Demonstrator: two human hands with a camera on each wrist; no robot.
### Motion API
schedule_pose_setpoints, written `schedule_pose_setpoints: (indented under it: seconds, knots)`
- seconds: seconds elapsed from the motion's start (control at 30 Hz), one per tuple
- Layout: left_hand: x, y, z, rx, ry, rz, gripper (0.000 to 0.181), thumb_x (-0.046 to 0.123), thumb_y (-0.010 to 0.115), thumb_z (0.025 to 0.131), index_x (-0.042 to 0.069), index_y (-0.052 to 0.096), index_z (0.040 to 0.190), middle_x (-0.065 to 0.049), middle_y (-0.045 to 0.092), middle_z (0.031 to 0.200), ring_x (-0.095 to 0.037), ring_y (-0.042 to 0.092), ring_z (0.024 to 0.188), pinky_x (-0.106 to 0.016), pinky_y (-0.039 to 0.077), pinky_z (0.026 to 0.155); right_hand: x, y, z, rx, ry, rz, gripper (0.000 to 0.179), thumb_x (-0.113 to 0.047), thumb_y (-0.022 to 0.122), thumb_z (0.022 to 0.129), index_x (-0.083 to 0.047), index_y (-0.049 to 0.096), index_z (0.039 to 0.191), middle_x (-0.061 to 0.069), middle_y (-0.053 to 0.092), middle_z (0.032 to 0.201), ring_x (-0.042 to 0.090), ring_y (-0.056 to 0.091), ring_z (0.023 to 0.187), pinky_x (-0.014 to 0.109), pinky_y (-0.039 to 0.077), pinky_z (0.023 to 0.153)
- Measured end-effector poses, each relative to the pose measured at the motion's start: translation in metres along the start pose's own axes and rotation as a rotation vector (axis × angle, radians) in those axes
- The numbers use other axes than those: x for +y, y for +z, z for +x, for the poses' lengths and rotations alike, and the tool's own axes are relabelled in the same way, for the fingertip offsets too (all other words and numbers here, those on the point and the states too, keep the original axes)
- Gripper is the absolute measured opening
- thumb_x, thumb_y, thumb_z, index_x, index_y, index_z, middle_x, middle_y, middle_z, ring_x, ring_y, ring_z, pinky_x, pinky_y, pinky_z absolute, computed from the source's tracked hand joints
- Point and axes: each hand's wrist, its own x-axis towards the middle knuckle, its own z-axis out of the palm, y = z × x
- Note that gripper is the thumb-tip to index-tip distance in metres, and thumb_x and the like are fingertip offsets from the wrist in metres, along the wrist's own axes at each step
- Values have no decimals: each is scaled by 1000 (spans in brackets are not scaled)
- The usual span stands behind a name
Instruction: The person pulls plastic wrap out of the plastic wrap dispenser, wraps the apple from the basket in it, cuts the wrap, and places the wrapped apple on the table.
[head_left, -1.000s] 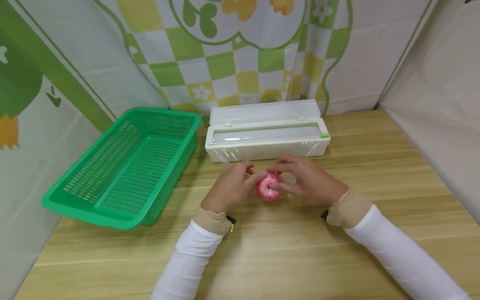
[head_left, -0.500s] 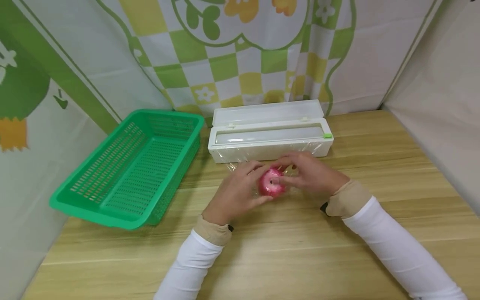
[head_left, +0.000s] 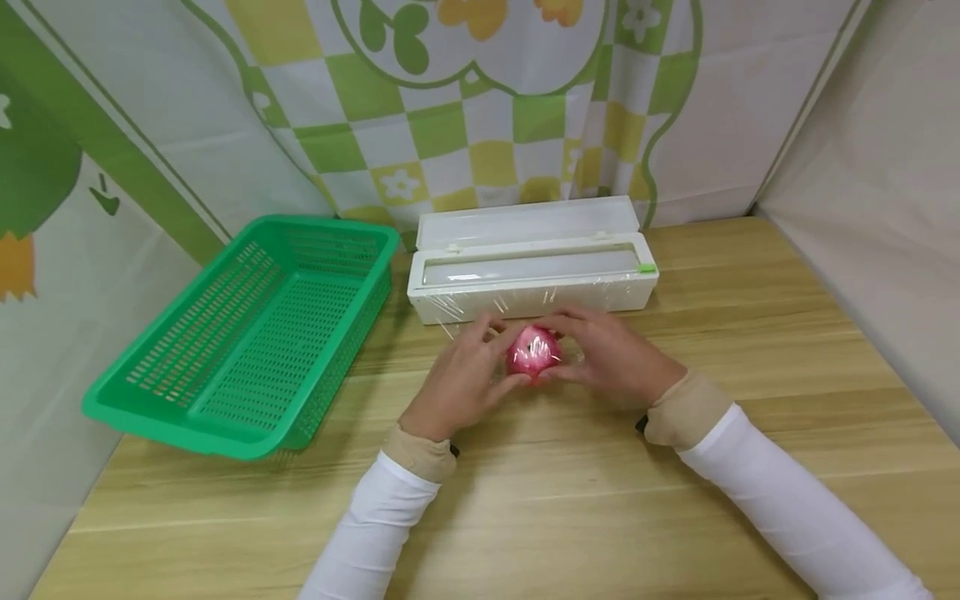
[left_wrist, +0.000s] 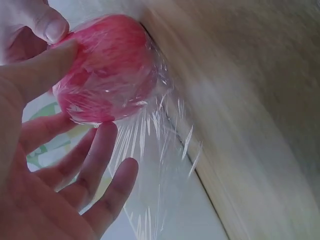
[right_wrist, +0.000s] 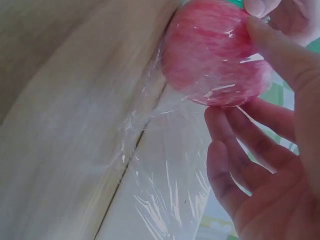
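Note:
A pink-red apple (head_left: 533, 352) under clear cling film (left_wrist: 150, 135) is between my two hands, in front of the white film dispenser (head_left: 534, 300). My left hand (head_left: 459, 379) grips the apple's left side, thumb on the near side and fingertips at the far side. On the other side my right hand (head_left: 618, 357) holds it the same way, thumb tips close together. In the right wrist view the film (right_wrist: 167, 165) stretches in shiny creases from the apple towards the dispenser, and a crumpled edge hangs beside it.
The dispenser's lid (head_left: 525, 222) stands raised at the back, with a small green slider (head_left: 647, 268) at its right end. At the left sits a green perforated basket (head_left: 341, 350) on the wooden table (head_left: 555, 508). A patterned cloth (head_left: 487, 133) hangs behind.
The apple has turned and shifted slightly towards the dispenser, its dimple moving off from facing up. My left thumb has moved to its near side, and my right thumb has slid down nearer to me.

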Motion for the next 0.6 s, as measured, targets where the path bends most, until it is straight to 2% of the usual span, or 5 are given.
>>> schedule_pose_setpoints:
  seconds: [0.1, 0.3, 0.47, 0.6]
  knots:
    - [-1, 1, 0, 4, -3, -29, 65, 25, 87, 88, 10, 61, 146, -13, 62, 124, -28, 63, 112, -44, 57, 96, 3, 0, 1, 8, 3, 30, 62, -31, 92, 82, -14, 68, 136, 2, 69, 129, 18, 69, 118, 41, 60, 103]
    - [-1, 4, 0, 59, -19, -112, 57, 22, 87, 88, 3, 65, 137, -14, 66, 120, -29, 64, 110, -45, 58, 97, 10, 1, 3, 26, -14, 104, 61, -30, 92, 81, -15, 70, 136, 1, 71, 125, 17, 70, 112, 39, 61, 98]
    - [-2, 5, 0, 72, -27, -121, 53, 21, 84, 91, 1, 67, 136, -14, 67, 119, -29, 64, 111, -47, 56, 97, 13, 2, 5, 28, -9, 107, 58, -30, 89, 84, -12, 70, 136, 6, 66, 122, 21, 65, 108, 42, 59, 93]
    - [-2, 7, 2, 92, -28, -112, 51, 19, 83, 92, -1, 65, 135, -15, 68, 118, -31, 65, 111, -47, 57, 98, 17, 2, 8, 44, -40, 191, 60, -21, 87, 86, -8, 65, 140, 5, 69, 129, 20, 70, 113, 42, 60, 97]
